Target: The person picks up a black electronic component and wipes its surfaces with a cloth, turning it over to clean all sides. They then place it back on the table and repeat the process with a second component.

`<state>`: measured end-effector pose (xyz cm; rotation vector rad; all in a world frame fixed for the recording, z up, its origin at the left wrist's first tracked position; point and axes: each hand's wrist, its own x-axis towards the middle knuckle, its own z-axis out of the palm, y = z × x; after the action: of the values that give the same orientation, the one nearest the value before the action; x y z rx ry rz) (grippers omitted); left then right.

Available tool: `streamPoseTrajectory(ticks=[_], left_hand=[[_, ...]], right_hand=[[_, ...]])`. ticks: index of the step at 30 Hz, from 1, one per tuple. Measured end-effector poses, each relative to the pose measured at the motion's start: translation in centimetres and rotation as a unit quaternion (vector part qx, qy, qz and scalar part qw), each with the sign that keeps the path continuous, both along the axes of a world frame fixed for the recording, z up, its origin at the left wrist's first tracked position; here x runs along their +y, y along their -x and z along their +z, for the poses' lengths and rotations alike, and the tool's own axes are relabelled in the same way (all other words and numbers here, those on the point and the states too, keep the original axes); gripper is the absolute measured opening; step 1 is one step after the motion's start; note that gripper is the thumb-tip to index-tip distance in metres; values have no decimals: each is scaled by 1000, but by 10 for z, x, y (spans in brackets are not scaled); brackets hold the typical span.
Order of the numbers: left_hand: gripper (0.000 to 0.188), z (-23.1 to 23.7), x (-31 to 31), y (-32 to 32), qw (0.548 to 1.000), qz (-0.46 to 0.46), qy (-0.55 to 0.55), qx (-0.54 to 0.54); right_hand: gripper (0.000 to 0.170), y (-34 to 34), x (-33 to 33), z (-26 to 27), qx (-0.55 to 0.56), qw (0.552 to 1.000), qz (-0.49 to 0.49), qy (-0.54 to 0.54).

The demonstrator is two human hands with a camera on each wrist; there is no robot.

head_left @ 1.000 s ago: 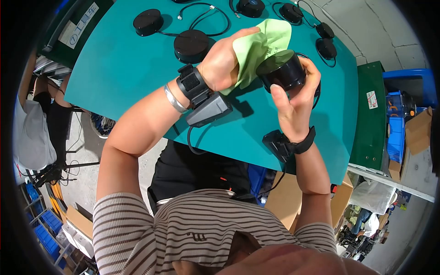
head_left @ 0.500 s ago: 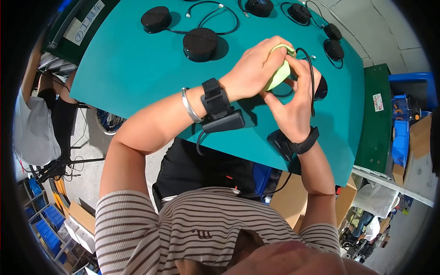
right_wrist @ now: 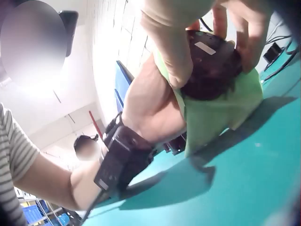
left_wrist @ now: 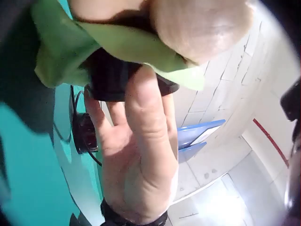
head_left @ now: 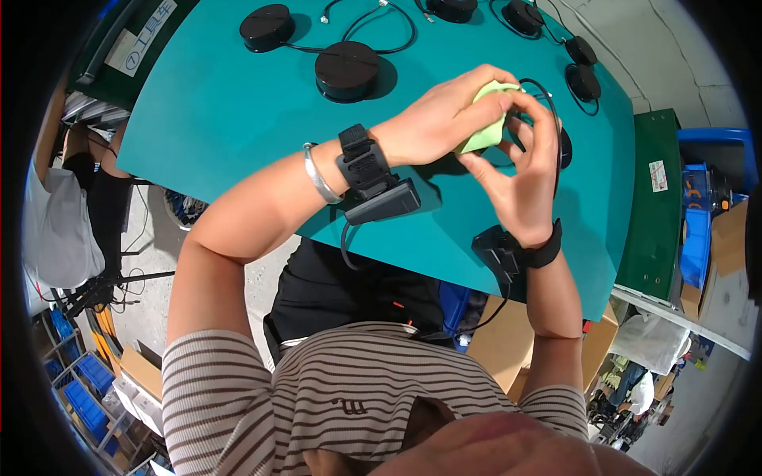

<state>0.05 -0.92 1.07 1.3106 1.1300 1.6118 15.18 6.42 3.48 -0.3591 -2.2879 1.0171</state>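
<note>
My left hand [head_left: 444,119] grips a light green cloth [head_left: 482,141] and presses it over a black puck-shaped device [right_wrist: 214,70]. The fingers and thumb of my right hand [head_left: 520,186] hold that device by its rim. In the right wrist view its flat side with a small white label shows, and the cloth hangs below it, above the table. From the head view the device is mostly hidden behind the hands and cloth. A black cable [head_left: 553,111] loops up beside my right hand.
On the green table [head_left: 238,143] lie several similar black devices, two at the left [head_left: 347,71] and others along the far edge [head_left: 583,79]. Another dark one [head_left: 566,148] shows behind my right hand. A green cabinet [head_left: 651,206] stands at the right.
The cloth was raised to the left of the device one second ago; my left hand has since moved right and wrapped it onto the device. Over the last half second the hands shifted only slightly.
</note>
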Motion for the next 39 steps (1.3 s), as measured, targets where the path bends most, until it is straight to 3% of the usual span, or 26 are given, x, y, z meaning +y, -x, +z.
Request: streamPoseTrajectory(ticks=[2,4,6,8,11,13,14,18,22,24,25,28,31,33,35,37,39], left_hand=[[39,10,-6,0,999,2,-15,44],[39,6,-3,-1,992,33,-50,109],[37,4,-1,-4,993,52,-43,101],[36,4,-1,-3,992,73,-37,91],[34,6,-3,3,996,70,-15,59],[33,12,-3,4,977,31,14,-209],[37,15,-5,5,954,39,41,-293],[46,18,-2,13,917,-8,46,-397],[48,22,-4,9,924,-32,15,-381],[48,23,-2,3,984,-37,-37,-170],[51,26,-8,3,998,-61,8,-31],[50,12,-3,-7,1000,-3,-10,14],[48,9,-1,-5,998,-17,10,-61],[49,17,-6,1,993,-23,42,-106],[51,21,-7,5,986,-28,72,-148],[53,21,-4,7,956,-9,85,-282],[52,18,-2,11,954,-23,72,-291]], right_hand=[[80,-1,3,0,43,993,13,109],[82,-2,6,-5,55,989,29,135],[83,-2,3,-5,68,983,46,162],[86,0,-4,1,14,999,3,-37],[86,-1,-4,1,-14,998,4,-69],[86,0,-3,2,-19,997,5,-76],[87,0,-4,3,11,999,17,-46],[88,-2,0,4,44,998,46,-15],[86,0,-2,3,62,998,-8,8],[85,0,-1,3,60,998,-21,15],[83,-1,-1,3,57,998,-32,24],[83,0,4,-4,72,996,-8,48],[83,-1,1,-2,59,998,-17,19],[82,-4,-2,6,-7,999,-15,-43],[83,-2,-2,6,9,1000,-6,-27],[82,-3,-3,10,16,1000,-3,7],[82,-3,-1,7,23,1000,-9,11]])
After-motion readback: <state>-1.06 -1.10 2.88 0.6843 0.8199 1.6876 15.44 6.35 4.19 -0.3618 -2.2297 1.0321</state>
